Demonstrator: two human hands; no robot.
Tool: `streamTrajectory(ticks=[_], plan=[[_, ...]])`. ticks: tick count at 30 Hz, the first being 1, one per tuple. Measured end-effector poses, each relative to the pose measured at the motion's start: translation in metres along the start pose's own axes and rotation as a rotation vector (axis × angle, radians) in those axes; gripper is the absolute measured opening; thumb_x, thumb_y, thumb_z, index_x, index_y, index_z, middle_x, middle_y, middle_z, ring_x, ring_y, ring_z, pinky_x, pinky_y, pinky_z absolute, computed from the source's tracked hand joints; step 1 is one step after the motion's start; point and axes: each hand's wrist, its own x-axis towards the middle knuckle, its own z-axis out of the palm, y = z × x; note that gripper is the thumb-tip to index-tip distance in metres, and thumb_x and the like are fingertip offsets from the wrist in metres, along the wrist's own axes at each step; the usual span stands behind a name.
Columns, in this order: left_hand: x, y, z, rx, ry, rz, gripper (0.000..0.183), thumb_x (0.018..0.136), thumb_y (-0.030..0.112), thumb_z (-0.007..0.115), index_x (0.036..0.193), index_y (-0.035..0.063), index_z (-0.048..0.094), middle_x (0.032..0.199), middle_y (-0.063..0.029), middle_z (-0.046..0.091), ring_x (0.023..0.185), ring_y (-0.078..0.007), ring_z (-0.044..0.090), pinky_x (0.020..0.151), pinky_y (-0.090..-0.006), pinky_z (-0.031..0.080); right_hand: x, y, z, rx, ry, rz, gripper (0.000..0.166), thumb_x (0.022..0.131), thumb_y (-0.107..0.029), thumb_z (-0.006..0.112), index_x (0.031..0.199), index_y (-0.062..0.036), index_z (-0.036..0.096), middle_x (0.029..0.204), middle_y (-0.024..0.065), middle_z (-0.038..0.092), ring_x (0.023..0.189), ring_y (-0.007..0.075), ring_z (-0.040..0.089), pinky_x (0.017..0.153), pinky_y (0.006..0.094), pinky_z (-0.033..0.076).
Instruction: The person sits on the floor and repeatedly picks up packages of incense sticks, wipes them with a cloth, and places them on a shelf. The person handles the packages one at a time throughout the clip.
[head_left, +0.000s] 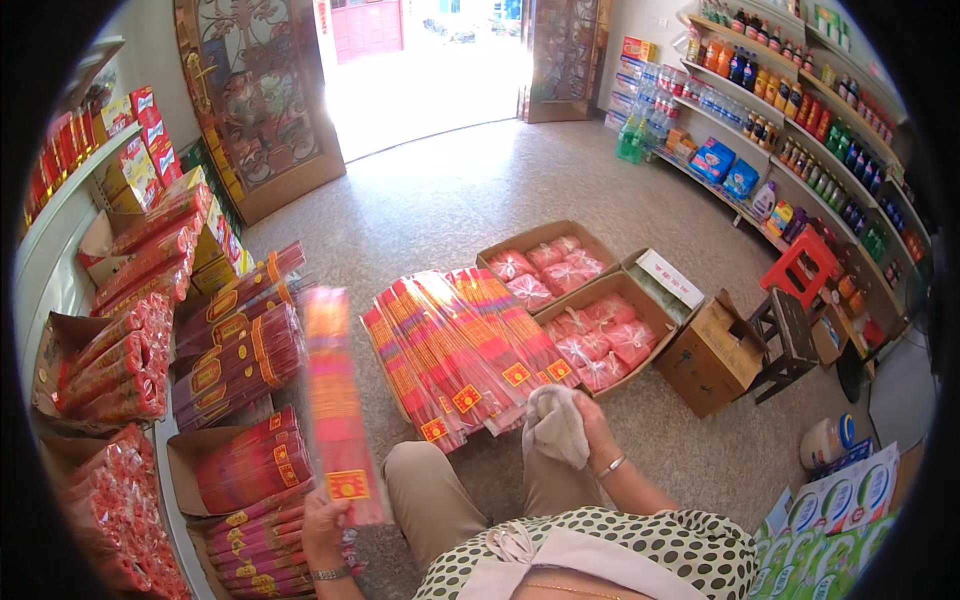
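My left hand (326, 525) grips the lower end of a long flat plastic-wrapped packet (337, 405), red with orange and purple bands and a yellow-and-red label. The packet stands upward over the floor at the left, partly blurred. Above my knee at the right, my right hand (596, 431) holds a crumpled pale cloth (556, 424). In front of my knees, a wide pile of similar long packets (457, 337) lies fanned out, with labels at the near ends. What the packets contain cannot be told.
Open cardboard boxes (664, 352) of pink bagged packets adjoin the pile's right side. Beyond stand a brown carton (705, 360), a dark wooden stool (787, 337) and a red plastic stool (802, 262). Shelves with boxed bundles (255, 457) line the left; bottle shelves (750, 97) line the right.
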Motion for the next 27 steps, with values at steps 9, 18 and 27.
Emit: streamTrajectory(ticks=[9,18,27], plan=[[0.058,-0.019,0.050,0.106,-0.794,-0.704,0.026,0.074,0.003,0.065,0.098,-0.0078,0.059,0.083,-0.0058,0.065,0.066,-0.0076,0.058,0.062,-0.0180,0.045,-0.023,-0.083,-0.003,-0.875,0.163,-0.631,0.031,0.091,-0.015,0.049,0.117,0.0005,0.053,0.102,0.0116,0.061,0.092,0.0204,0.059,0.081,0.0307,0.047],[0.097,-0.044,-0.003,0.585,-0.332,-0.440,0.019,0.076,0.009,0.070,0.090,0.0015,0.058,0.068,0.0001,0.057,0.060,-0.0061,0.052,0.051,-0.0199,0.041,-0.084,0.004,-0.060,-1.835,-0.082,-0.587,0.041,0.084,-0.023,0.057,0.121,-0.0047,0.052,0.114,0.0152,0.055,0.108,0.0271,0.051,0.090,0.0385,0.038],[0.052,-0.071,0.012,0.436,-0.109,-0.094,0.008,0.084,0.006,0.059,0.081,0.0049,0.052,0.067,0.0020,0.052,0.054,-0.0042,0.046,0.049,-0.0183,0.038,-0.124,0.006,-0.089,-2.058,-0.083,-0.650,0.044,0.080,-0.024,0.062,0.119,-0.0050,0.053,0.120,0.0133,0.052,0.107,0.0284,0.050,0.089,0.0409,0.038]])
